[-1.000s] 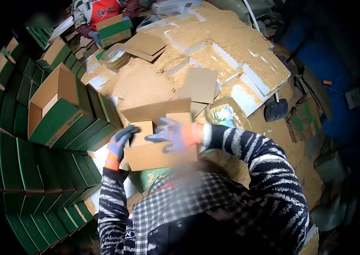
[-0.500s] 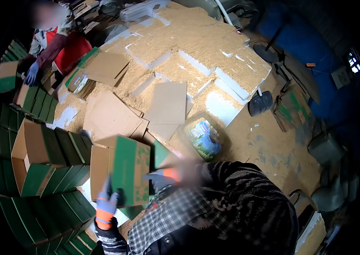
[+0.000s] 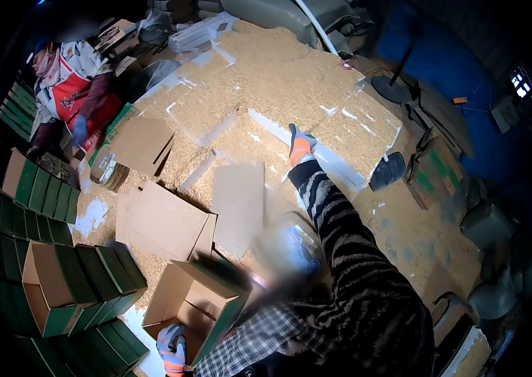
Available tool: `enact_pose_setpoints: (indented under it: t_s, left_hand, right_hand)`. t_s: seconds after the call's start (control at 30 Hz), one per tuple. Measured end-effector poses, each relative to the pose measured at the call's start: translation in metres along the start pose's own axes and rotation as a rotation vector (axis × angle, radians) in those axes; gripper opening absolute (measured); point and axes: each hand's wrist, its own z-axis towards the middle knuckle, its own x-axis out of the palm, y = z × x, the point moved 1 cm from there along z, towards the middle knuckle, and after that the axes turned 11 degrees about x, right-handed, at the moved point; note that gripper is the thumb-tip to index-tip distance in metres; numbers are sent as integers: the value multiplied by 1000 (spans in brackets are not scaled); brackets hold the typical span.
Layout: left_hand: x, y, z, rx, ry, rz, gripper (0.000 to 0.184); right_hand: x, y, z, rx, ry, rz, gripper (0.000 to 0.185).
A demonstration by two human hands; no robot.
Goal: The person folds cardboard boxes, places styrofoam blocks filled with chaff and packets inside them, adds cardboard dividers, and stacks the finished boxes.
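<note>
My left hand [image 3: 172,345], in a grey and orange glove, grips the near left wall of an open green-and-brown cardboard box [image 3: 175,290]. The box's top faces up, and brown cardboard shows inside. My right hand [image 3: 302,144], gloved the same way, is stretched out over a table spread with tan, sawdust-like material [image 3: 291,69]. Its fingers are apart beside a long white strip [image 3: 335,164] in that material, and I see nothing in them. Below my right forearm lies a clear plastic tub [image 3: 300,248] with a blue printed label, partly blurred.
Flattened cardboard sheets [image 3: 162,220] lie on the table left of centre, beside another upright sheet of cardboard [image 3: 238,204]. Green boxes [image 3: 90,276] are stacked at left. A co-worker in a red apron [image 3: 71,91] stands at upper left. A black dustpan-like piece [image 3: 388,171] is at the right edge.
My right hand has left the box and reached far forward over the tan material. The box has turned so its open top shows, with my left hand still at its near side.
</note>
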Motion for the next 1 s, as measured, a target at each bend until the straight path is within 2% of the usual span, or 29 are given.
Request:
enact_pose_setpoints:
  t_s: [0.03, 0.07, 0.17, 0.2, 0.3, 0.33, 0.4, 0.43, 0.47, 0.5, 0.57, 0.63, 0.7, 0.77, 0.83, 0.93, 0.97, 1.0]
  left_hand:
    - [1, 3, -3, -5, -93, 34, 26]
    - [-4, 3, -4, -58, -80, 31, 31]
    - [0, 12, -9, -121, -336, 239, 40]
    - [-2, 21, -16, -194, -380, 229, 47]
    - [1, 53, -36, -360, -587, 90, 48]
    - [8, 88, -62, -371, -574, -46, 55]
    - [8, 61, -52, -480, -601, -661, 58]
    - [8, 39, -39, -523, -602, -974, 60]
    - [6, 21, -26, -512, -606, -849, 69]
    - [8, 32, -30, -467, -563, -699, 70]
    - [18, 56, -35, -379, -480, -401, 74]
    - [22, 50, -24, -434, -487, -494, 77]
    - [42, 73, -27, -415, -522, -512, 76]
    - [44, 62, -16, -390, -554, -539, 73]
    - [53, 69, -14, -395, -603, -579, 67]
    - [67, 94, -30, -238, -632, -444, 61]
    - [71, 100, -30, -177, -637, -401, 60]
    - [73, 105, -26, -110, -641, -360, 59]
  right_hand:
    - [9, 8, -10, 9, -71, 72, 38]
    - [19, 15, -17, 18, -133, 144, 43]
    - [33, 35, -24, 19, -194, 220, 57]
    - [37, 37, -17, 36, -203, 180, 69]
    - [0, 55, -39, -176, -124, 40, 76]
    - [-20, 59, -39, -274, -138, 6, 73]
    - [-59, 68, -39, -469, -176, -62, 66]
    - [-76, 65, -18, -467, -100, -42, 61]
    - [-90, 63, -1, -464, -25, -24, 56]
    - [-110, 68, -4, -479, 38, 10, 55]
    - [-149, 85, -50, -511, 170, 75, 53]
    - [-190, 108, -149, -242, 397, 134, 55]
    - [-207, 108, -181, -190, 670, 116, 59]
    - [-209, 100, -218, -214, 988, 124, 52]
    - [-199, 76, -265, -612, 1047, -21, 48]
    - [-191, 67, -373, -512, 1104, -188, 51]
    - [-186, 65, -409, -207, 1128, -141, 55]
    - [-175, 52, -420, -309, 1195, -222, 60]
